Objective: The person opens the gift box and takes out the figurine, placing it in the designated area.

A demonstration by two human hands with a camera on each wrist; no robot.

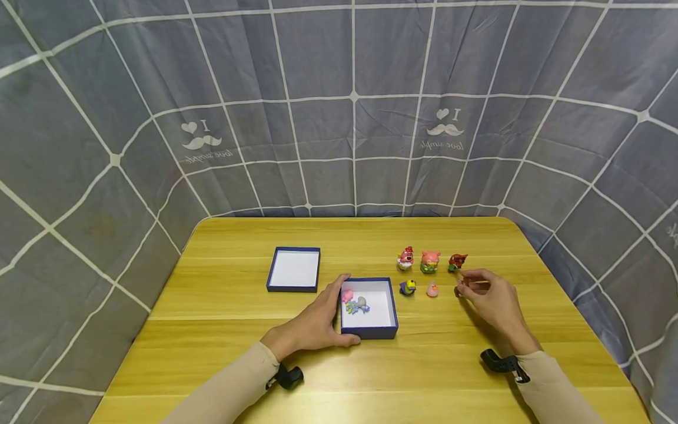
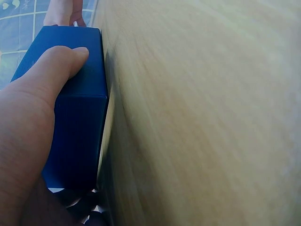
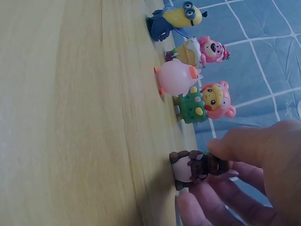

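Observation:
My left hand (image 1: 315, 321) grips the dark blue box (image 1: 369, 333) from its left side, thumb along the front wall and fingers by the back corner. Inside the white-lined box lie a pink figurine (image 1: 347, 295) and a grey, blue and yellow one (image 1: 358, 305). Farther right, my right hand (image 1: 495, 300) pinches a small dark brown figurine (image 3: 183, 168) with a pale belly, thumb and fingers around its head. The figurine is upright, its feet close to the tabletop. In the left wrist view, the thumb (image 2: 61, 63) presses on the box wall.
Left of the box lies a shallow blue lid (image 1: 294, 269), white inside up. Near my right hand stand a yellow minion (image 1: 408, 287), pink chick (image 1: 432, 290), pink bear in a strawberry hat (image 1: 405, 259), pink-hooded figurine (image 1: 430, 262) and red-brown figurine (image 1: 457, 262). A checked curtain (image 1: 323, 129) encloses the table.

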